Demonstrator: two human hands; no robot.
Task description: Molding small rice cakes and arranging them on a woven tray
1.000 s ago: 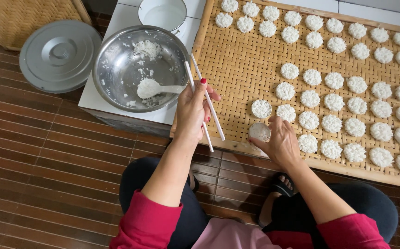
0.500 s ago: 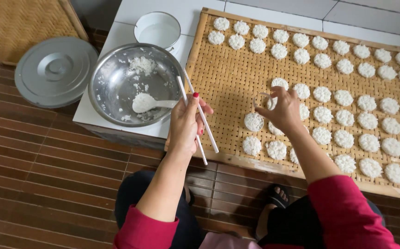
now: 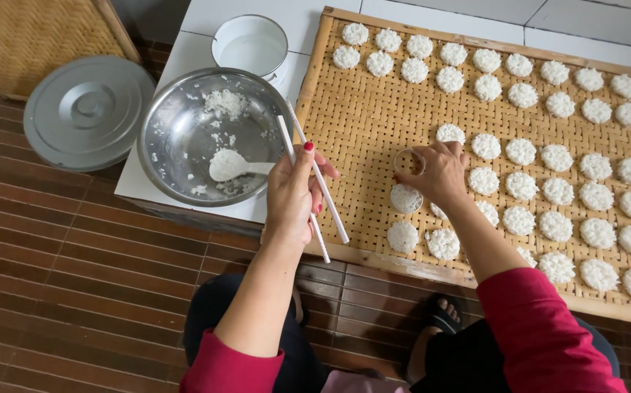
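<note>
One small ring mould (image 3: 408, 161) sits pinched in the fingers of the right hand (image 3: 443, 173), held just above the woven bamboo tray (image 3: 363, 124), with a fresh white rice disc (image 3: 406, 197) lying just below the ring, toward the tray's near edge. If the ring drifts down or sideways it could dent that soft disc or its neighbours, which lie close together. To the ring's left, the left hand (image 3: 291, 195) is closed around two white chopsticks (image 3: 308, 175) whose tips angle over the tray's near edge; a loose grip could drop them onto the discs. Further left, the steel bowl (image 3: 184, 138) holds a white spoon (image 3: 231, 166) and sticky rice scraps.
</note>
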